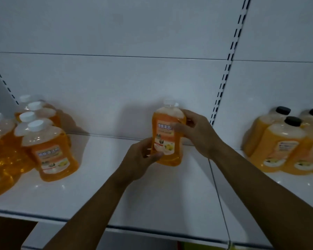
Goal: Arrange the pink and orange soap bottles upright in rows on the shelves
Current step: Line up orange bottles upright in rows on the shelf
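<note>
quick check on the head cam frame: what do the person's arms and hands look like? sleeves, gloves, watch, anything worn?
Both forearms are bare all the way to the bottom edge of the frame: no sleeves show. The left hand and right hand are bare too, with no gloves. No watch, bracelet or ring is visible, though the picture is soft, so something small could be missed. No markings or tape on either arm.

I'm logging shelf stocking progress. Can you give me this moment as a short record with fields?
held item: orange bottle, upright, label facing the camera
left hand: grips its lower part
right hand: grips its upper side
bottle position: middle of the white shelf, near the back panel
left group: white-capped orange bottles, upright
right group: black-capped orange bottles, upright
pink bottles: none in view
</note>
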